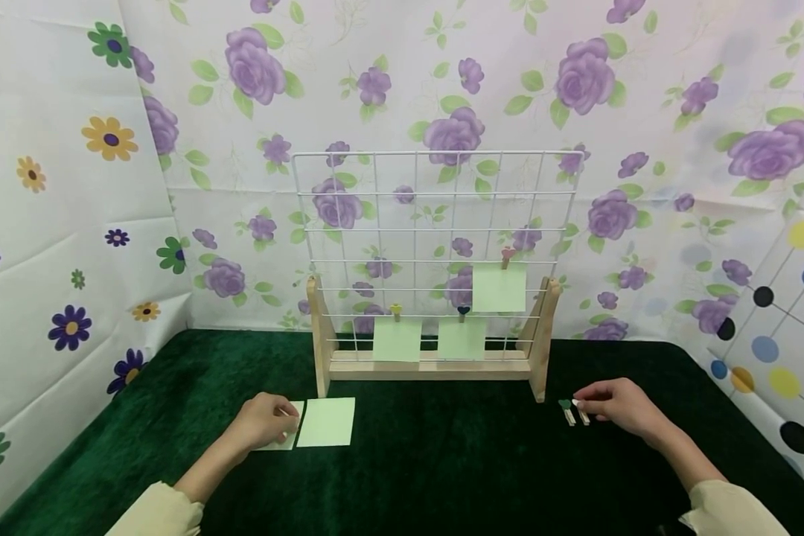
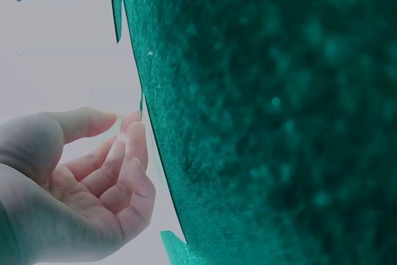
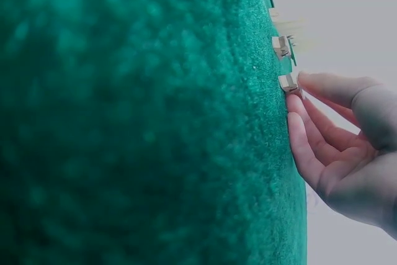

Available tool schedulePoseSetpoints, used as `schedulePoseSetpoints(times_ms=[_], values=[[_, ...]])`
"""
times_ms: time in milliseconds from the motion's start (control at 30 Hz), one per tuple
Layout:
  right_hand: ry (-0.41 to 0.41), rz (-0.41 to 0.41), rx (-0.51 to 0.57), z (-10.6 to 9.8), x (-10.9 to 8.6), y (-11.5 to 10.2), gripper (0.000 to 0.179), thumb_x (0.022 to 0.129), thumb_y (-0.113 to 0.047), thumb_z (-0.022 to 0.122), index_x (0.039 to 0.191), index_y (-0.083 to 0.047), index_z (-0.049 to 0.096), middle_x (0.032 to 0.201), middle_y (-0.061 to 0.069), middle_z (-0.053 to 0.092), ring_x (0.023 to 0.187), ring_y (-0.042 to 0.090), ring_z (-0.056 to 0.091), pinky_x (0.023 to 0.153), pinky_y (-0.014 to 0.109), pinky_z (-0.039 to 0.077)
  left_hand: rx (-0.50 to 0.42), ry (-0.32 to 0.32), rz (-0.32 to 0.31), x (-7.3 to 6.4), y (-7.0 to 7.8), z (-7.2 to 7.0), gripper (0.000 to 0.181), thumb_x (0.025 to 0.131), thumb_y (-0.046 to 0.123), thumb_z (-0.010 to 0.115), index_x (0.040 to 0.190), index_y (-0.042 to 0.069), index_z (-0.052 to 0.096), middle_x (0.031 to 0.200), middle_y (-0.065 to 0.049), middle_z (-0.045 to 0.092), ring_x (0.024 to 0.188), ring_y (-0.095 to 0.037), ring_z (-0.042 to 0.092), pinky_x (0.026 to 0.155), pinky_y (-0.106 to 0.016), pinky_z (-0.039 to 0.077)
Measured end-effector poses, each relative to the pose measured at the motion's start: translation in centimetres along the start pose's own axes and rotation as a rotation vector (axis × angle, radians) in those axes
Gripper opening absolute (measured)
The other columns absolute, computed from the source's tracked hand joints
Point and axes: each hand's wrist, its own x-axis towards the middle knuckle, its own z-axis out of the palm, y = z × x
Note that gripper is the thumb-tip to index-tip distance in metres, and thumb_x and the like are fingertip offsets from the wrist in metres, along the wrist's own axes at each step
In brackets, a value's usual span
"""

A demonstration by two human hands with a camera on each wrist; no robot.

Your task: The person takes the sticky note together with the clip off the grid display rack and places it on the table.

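Note:
On the left of the green cloth, my left hand (image 1: 263,422) pinches the edge of a pale green paper sheet (image 1: 280,447), largely covered by that hand. In the left wrist view, the thumb and fingertips meet at the paper's edge. Beside it lies a second pale green sheet (image 1: 326,422). Over on the right, my right hand (image 1: 619,406) has its thumb and fingers around the head of a small wooden clothespin (image 1: 584,418) with a white heart. A clothespin with a green heart (image 1: 565,404) lies just left of it.
A white wire grid rack (image 1: 435,230) on wooden feet (image 1: 318,339) stands at the back centre. Three pale green sheets (image 1: 499,287) hang on it from heart clothespins, one pink (image 1: 507,257), one yellow (image 1: 396,310), one dark (image 1: 464,311). Flowered sheeting (image 1: 375,30) encloses the table.

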Motion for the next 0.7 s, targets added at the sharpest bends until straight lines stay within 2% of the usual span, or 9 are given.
schedulePoseSetpoints(times_ms=[167, 367, 600, 700], values=[[-0.003, -0.001, 0.004, -0.1, 0.0, -0.2, 0.031, 0.091, -0.021, 0.066, 0.112, 0.002, 0.067, 0.105, 0.011, 0.063, 0.084, 0.019, 0.061, 0.071, 0.034, 0.053, 0.002, 0.008, -0.002, 0.0, 0.2, -0.3, 0.013, 0.086, 0.004, 0.063, 0.095, -0.004, 0.068, 0.083, -0.008, 0.06, 0.065, -0.018, 0.059, 0.059, -0.033, 0.047], [0.007, -0.005, 0.0, -0.3, 0.1, -0.3, 0.035, 0.095, -0.023, 0.062, 0.117, 0.005, 0.063, 0.107, 0.013, 0.064, 0.086, 0.02, 0.062, 0.071, 0.034, 0.054, 0.008, 0.026, 0.026, 0.2, 0.2, -0.5, 0.019, 0.094, 0.01, 0.059, 0.103, -0.005, 0.067, 0.09, -0.007, 0.064, 0.071, -0.017, 0.06, 0.064, -0.036, 0.046], [0.05, -0.061, -0.011, -0.7, 0.0, -0.4, 0.037, 0.097, -0.025, 0.06, 0.117, 0.006, 0.064, 0.109, 0.016, 0.064, 0.089, 0.023, 0.064, 0.072, 0.036, 0.054, 0.009, 0.072, 0.075, 0.3, 0.7, -0.2, 0.022, 0.097, 0.014, 0.056, 0.11, -0.002, 0.065, 0.106, -0.011, 0.064, 0.096, -0.027, 0.059, 0.077, -0.045, 0.048], [0.064, -0.076, -0.006, -0.9, -0.1, -0.6, 0.039, 0.097, -0.026, 0.06, 0.119, 0.006, 0.062, 0.112, 0.019, 0.063, 0.091, 0.026, 0.064, 0.072, 0.036, 0.055, -0.009, 0.094, 0.089, 0.3, 1.0, 0.0, 0.023, 0.098, 0.014, 0.056, 0.113, -0.001, 0.064, 0.108, -0.012, 0.064, 0.102, -0.031, 0.058, 0.08, -0.049, 0.048]])
